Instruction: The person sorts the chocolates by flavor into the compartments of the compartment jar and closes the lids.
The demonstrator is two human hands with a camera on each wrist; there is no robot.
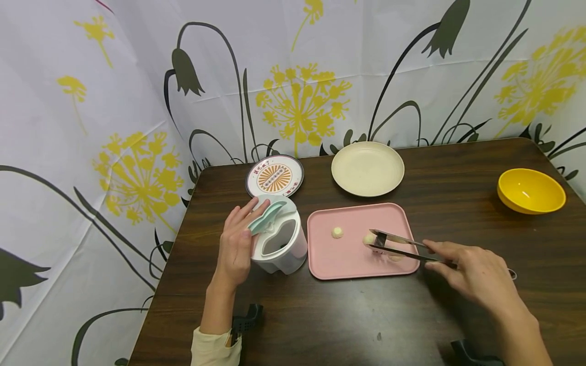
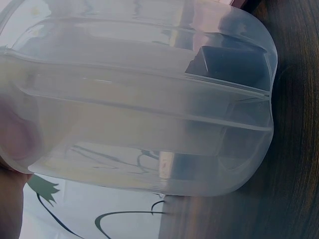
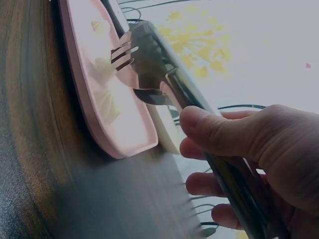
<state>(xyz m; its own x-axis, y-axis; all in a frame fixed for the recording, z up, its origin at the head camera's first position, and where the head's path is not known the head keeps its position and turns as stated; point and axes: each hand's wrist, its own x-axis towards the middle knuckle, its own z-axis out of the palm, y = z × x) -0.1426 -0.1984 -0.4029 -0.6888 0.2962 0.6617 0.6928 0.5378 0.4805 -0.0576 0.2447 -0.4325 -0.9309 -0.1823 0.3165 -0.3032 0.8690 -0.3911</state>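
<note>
My right hand (image 1: 480,274) grips metal tongs (image 3: 187,94), one arm of which ends in fork-like prongs. Over the pink tray (image 1: 320,259), the tongs' tips stand apart beside a small pale swirled piece (image 1: 369,238); whether they touch it I cannot tell. Another pale piece (image 1: 337,232) lies to its left, and one is partly hidden below the tongs. My left hand (image 1: 235,249) rests with extended fingers against the raised teal flap (image 1: 266,217) of a translucent container (image 2: 149,99) with a white lid. A dark shape shows inside the container's base.
Behind the container lies a patterned plate (image 1: 256,178). A cream plate (image 1: 368,169) sits behind the tray, and a yellow bowl (image 1: 531,191) stands at the far right of the dark wooden table (image 1: 339,320). A flowered cloth (image 1: 348,51) hangs along the back.
</note>
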